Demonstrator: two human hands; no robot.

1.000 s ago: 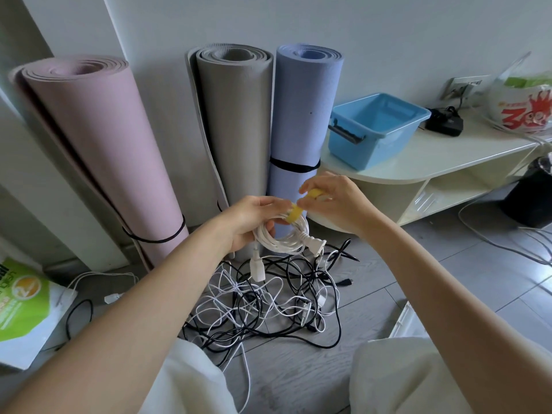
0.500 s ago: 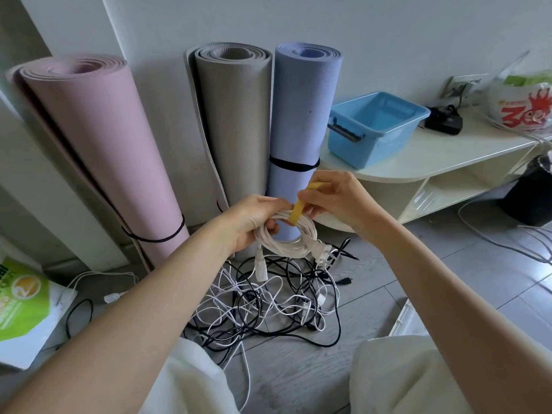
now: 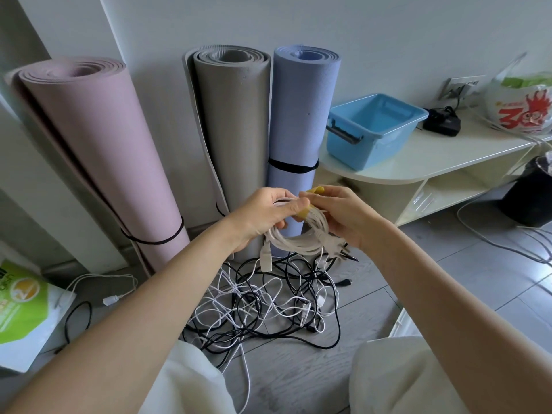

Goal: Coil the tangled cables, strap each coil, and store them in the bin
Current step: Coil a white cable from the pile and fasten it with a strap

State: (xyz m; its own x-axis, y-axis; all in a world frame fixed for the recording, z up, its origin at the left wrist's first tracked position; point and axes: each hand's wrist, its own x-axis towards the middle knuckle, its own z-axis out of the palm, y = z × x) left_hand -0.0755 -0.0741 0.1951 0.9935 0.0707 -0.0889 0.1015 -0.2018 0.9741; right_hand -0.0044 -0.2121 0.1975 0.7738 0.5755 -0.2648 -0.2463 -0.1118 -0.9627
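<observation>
Head view: both hands (image 3: pixel 301 215) gripping coil (image 3: pixel 298 239).

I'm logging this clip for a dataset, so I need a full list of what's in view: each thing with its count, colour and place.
Coiled white cable: one, white, held up between both hands.
Yellow strap: one, yellow, wrapped on the coil's top.
Tangled pile of cables: one pile, black and white, on the floor.
Blue plastic bin: one, light blue, on the cream shelf unit.
Rolled foam mats: three, pink, grey, lavender, upright against the wall.
Black adapter: one, black, on the shelf top.
Printed plastic bag: one, white and red, shelf's far right.
Green and white packet: one, floor, left.
Black bucket: one, floor, right.
Left hand: grips the coil.
Right hand: pinches the strap.
</observation>
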